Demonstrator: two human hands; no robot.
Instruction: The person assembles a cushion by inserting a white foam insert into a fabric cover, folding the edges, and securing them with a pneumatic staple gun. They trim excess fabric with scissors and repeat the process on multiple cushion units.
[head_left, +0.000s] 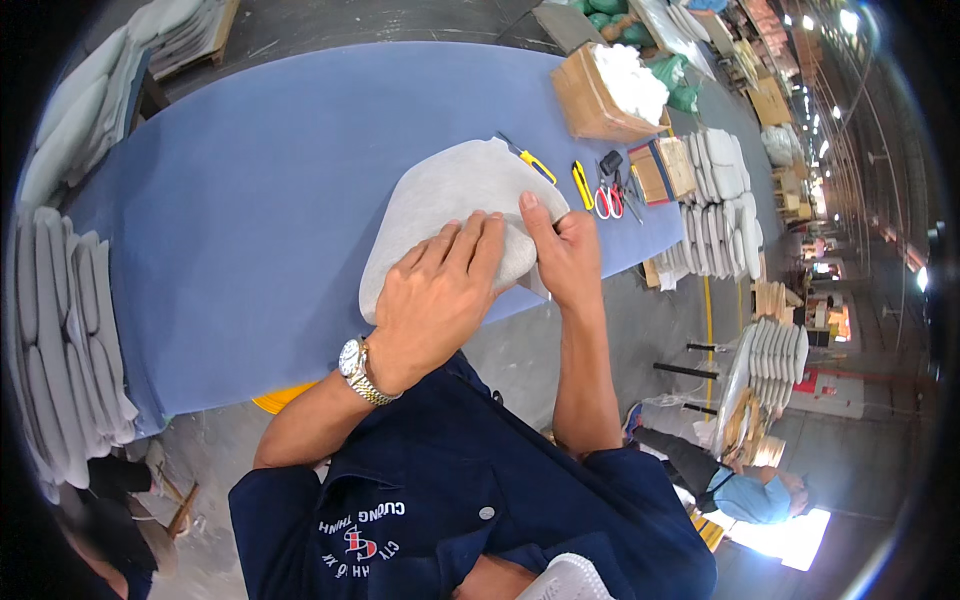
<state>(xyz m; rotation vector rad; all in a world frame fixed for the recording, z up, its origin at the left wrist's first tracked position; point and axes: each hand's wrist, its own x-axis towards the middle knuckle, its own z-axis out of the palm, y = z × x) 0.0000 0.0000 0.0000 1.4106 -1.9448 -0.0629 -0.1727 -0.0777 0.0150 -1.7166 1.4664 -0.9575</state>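
Table (250, 220): open room left; pad (445, 195) by near edge.
Left hand (430, 290): unclenched atop pad.
Right hand (568, 255): grasps pad's right rim.

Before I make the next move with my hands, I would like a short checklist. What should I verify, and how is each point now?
1. Left hand lying on top of the grey fabric-covered pad: ok.
2. Right hand at the pad's right edge, thumb on the upper side: ok.
3. Yellow-handled tool well away from the pad: not ok, it lies right by the far edge; whether they touch, cannot tell.
4. Yellow utility knife apart from pad and hands: ok; blade retracted: cannot tell.
5. Red-handled scissors apart from pad and hands: ok.
6. Pad's underside: cannot tell, hidden.
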